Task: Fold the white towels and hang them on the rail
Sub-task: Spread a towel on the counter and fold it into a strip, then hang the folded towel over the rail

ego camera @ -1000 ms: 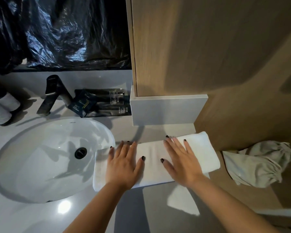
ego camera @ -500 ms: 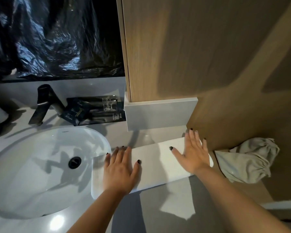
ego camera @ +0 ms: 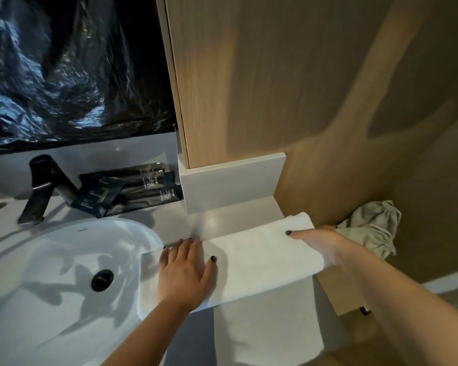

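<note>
Head view looks down on a pale bench (ego camera: pixel 262 331) with a folded white towel (ego camera: pixel 251 262) lying as a long strip across it, running from the rim of the sink (ego camera: pixel 50 273) on the left to the bench's right edge, where its far end overhangs slightly; the left hand (ego camera: pixel 185 273) lies flat on the towel's left part, fingers straight and close together, thumb spread to the right, palm pressing the cloth down and holding nothing; the right hand (ego camera: pixel 315 243) is at the towel's right end, thumb laid on top of the cloth and pointing left, the fingers hidden behind or under the end of the strip, so it appears to pinch that end, though the fingers' curl cannot be seen; between the two hands the towel lies smooth and flat; both forearms come in from the bottom of the picture. Behind the sink stands a dark tap (ego camera: pixel 43 188); just right of it lie several dark sachets (ego camera: pixel 127 188) against the back wall; black plastic sheeting (ego camera: pixel 72 67) covers the wall above; a wooden panel (ego camera: pixel 275 88) rises behind the towel; a crumpled grey cloth (ego camera: pixel 373 228) lies just beyond the right hand, off the bench's edge.
</note>
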`<state>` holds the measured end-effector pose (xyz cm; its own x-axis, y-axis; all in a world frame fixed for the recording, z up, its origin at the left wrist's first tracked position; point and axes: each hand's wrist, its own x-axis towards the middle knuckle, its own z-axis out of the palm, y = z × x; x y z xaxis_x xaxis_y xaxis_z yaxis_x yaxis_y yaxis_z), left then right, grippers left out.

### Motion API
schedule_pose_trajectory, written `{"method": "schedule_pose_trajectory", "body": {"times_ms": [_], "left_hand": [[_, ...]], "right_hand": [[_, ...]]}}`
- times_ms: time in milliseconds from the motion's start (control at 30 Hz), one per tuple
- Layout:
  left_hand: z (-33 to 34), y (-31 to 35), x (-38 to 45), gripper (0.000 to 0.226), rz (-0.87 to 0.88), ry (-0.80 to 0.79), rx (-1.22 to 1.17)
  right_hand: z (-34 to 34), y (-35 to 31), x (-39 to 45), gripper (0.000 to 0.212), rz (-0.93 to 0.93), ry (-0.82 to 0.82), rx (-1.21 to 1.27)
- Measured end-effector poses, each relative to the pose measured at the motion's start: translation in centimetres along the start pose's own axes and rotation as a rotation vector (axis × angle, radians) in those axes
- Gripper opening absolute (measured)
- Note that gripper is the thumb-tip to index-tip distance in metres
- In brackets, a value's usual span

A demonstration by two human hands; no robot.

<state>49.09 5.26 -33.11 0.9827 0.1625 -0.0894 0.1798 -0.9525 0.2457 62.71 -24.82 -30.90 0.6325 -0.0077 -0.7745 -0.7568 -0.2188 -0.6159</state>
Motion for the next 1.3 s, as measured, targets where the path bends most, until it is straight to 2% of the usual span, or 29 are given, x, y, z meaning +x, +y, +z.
{"method": "schedule_pose_trajectory", "body": {"times_ms": [100,200,267,367,433,567,633,700,800,933,1100,1200,1300], "left_hand": [[-0.1,-0.5,-0.3,0.085,0.002,0.027,-0.090],[-1.4,-0.8,0.3,0.055,-0.068,0.055,-0.475],[-3.1,-0.2,0.7,0.060,-0.026,0.017,-0.690],[-6.8,2.0,1.3,0.082,0.120,0.007,-0.697],[-9.9,3.8,1.3,0.087,0.211,0.017,-0.718],[-15.3,7.8,-0.8,0.046,0.382,0.058,-0.722],[-16.3,10.5,-2.8,0.047,0.482,0.108,-0.798],[-16.7,13.5,-4.8,0.059,0.556,0.151,-0.941],[-18.0,18.4,-7.8,0.033,0.567,0.219,-1.216],[-21.1,24.1,-11.4,0.030,0.591,0.200,-1.447],[-23.9,29.0,-15.6,0.027,0.418,0.215,-1.523],[-24.8,30.7,-17.7,0.025,0.411,0.245,-1.551],[-25.7,31.5,-19.6,0.028,0.424,0.292,-1.511]], "right_hand": [[0.0,-1.0,-2.9,0.046,-0.132,-0.058,-0.122],[0.5,-2.9,-6.2,0.042,-0.403,-0.083,-0.183],[1.4,-4.6,-9.3,0.043,-0.609,-0.102,-0.320],[2.2,-7.4,-14.4,0.045,-0.921,-0.009,-0.608],[2.2,-9.0,-17.9,0.040,-1.121,0.016,-0.700],[0.4,-10.8,-24.6,0.037,-1.411,-0.023,-0.790],[-0.9,-11.0,-27.7,0.040,-1.506,0.002,-0.834],[-2.5,-10.8,-30.5,0.043,-1.588,0.037,-0.871],[-5.4,-10.3,-34.5,0.041,-1.677,0.089,-0.935],[-9.6,-9.2,-39.3,0.035,-1.721,0.158,-1.015],[-13.6,-7.0,-43.0,0.029,-1.725,0.204,-0.994],[-14.7,-6.0,-44.6,0.030,-1.727,0.243,-0.991],[-15.4,-5.3,-46.5,0.032,-1.739,0.206,-0.965]]}}
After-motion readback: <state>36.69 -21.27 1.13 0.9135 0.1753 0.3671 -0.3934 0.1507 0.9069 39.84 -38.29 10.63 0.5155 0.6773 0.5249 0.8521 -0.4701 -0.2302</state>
